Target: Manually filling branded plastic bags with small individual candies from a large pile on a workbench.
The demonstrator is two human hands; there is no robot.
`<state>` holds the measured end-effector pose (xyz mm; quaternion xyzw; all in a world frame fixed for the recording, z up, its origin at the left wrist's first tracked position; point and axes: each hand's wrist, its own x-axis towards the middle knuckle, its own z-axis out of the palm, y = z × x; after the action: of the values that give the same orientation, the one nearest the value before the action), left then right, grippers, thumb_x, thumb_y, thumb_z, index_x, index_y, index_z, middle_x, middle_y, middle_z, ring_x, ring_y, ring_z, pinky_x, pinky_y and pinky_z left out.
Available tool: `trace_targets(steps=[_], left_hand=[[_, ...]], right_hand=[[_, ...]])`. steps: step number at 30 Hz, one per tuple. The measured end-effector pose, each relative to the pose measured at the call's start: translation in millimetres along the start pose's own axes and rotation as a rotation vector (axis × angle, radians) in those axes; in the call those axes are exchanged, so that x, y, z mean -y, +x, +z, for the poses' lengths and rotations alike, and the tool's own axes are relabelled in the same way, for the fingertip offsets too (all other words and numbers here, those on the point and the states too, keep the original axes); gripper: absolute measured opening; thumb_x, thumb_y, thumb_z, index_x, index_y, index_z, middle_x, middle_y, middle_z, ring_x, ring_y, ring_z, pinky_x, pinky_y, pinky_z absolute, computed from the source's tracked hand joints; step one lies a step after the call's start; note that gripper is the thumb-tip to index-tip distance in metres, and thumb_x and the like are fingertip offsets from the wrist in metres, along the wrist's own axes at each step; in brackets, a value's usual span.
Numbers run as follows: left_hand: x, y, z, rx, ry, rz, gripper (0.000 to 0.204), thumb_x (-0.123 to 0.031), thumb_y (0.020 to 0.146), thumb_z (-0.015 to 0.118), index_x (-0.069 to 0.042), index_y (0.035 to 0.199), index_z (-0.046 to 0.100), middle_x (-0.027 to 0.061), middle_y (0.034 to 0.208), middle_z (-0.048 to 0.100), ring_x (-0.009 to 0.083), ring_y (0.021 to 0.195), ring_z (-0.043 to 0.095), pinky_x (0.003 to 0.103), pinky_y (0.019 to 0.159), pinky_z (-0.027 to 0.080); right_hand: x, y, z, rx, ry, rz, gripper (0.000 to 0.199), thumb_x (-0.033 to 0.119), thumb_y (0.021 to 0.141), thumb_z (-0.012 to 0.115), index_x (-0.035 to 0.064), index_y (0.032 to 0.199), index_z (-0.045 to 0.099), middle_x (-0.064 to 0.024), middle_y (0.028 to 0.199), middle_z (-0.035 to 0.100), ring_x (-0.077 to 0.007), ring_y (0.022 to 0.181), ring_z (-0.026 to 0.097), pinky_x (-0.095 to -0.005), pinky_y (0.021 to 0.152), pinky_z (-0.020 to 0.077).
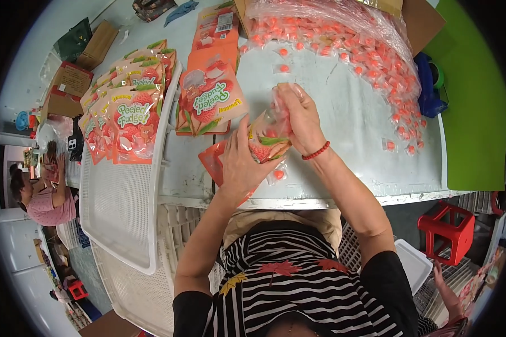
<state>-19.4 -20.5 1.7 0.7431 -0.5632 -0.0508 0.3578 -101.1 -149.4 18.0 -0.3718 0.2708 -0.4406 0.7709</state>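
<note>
My left hand (240,163) holds an orange stand-up pouch (269,144) from below, near the table's front edge. My right hand (299,114) is closed on a few small clear-wrapped orange candies at the pouch's mouth; a red bead bracelet sits on that wrist. One wrapped candy (278,174) lies on the table just under the pouch. A flat empty pouch (212,160) lies beneath my left hand. A big heap of the same wrapped candies (371,56) spills from a clear plastic bag across the far right of the table.
A stack of flat empty pouches (211,98) lies ahead of my hands. A white mesh tray (121,202) at left holds a row of filled pouches (130,121). Cardboard boxes (73,78) sit far left. A red stool (448,230) stands at right. Another person (45,205) sits at far left.
</note>
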Motion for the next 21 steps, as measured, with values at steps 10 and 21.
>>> trace_targets(steps=[10,21], left_hand=[[4.5,-0.1,10.2,-0.123,-0.019,0.085,0.099,-0.023,0.057,0.084,-0.001,0.136,0.029,0.0211,0.118,0.05,0.0368,0.105,0.052,0.045,0.088,0.044],[5.1,-2.7,13.1,-0.171,-0.1,-0.024,0.101,-0.021,0.053,0.085,-0.002,0.136,0.031,0.0204,0.115,0.053,0.0372,0.106,0.052,0.045,0.088,0.044]], right_hand=[[-7.2,-35.9,5.1,0.048,-0.781,-0.475,0.015,0.014,0.089,0.06,-0.0008,0.088,0.057,-0.0089,0.084,0.057,-0.0181,0.071,0.056,-0.0287,0.064,0.0461],[-2.3,-50.4,-0.6,-0.011,-0.589,-0.228,0.017,0.013,0.09,0.054,-0.0027,0.085,0.056,-0.0178,0.084,0.061,-0.0285,0.072,0.06,-0.0341,0.066,0.0474]])
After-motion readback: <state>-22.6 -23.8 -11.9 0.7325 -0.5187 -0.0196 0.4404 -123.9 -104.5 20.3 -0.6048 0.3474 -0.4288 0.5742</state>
